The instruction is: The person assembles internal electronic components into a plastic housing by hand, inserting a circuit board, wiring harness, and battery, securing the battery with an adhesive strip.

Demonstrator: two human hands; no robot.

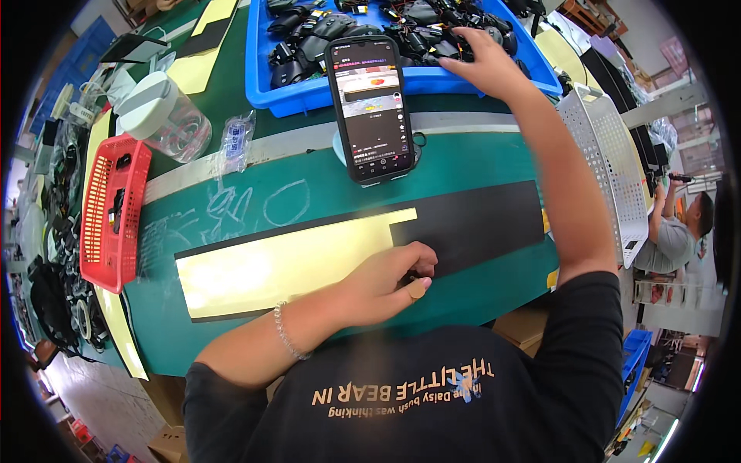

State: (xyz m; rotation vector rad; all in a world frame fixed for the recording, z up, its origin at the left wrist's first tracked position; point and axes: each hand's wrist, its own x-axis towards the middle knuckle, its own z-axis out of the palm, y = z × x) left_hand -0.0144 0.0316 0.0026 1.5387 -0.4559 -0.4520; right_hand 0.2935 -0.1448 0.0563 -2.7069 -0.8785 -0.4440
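Observation:
My left hand (390, 285), with a beaded bracelet on its wrist, rests at the near edge of a long black-and-pale-yellow sheet (478, 228). Its fingers are curled in, and what they hold, if anything, is hidden. A small yellowish patch shows by the thumb tip. My right hand (490, 65) reaches over the right front rim of a blue tray (324, 96), fingers apart and nothing seen in them. Piled in the tray are several small black parts with wires (332, 27). A phone (376, 112) with a lit screen stands propped upright in front of the tray.
At left are a red basket (116, 208) with a few small black parts, a clear jar with a white lid (166, 116) and a clear plastic bag (235, 143). A white perforated basket (606, 166) stands at right. Another person (671, 235) sits farther right.

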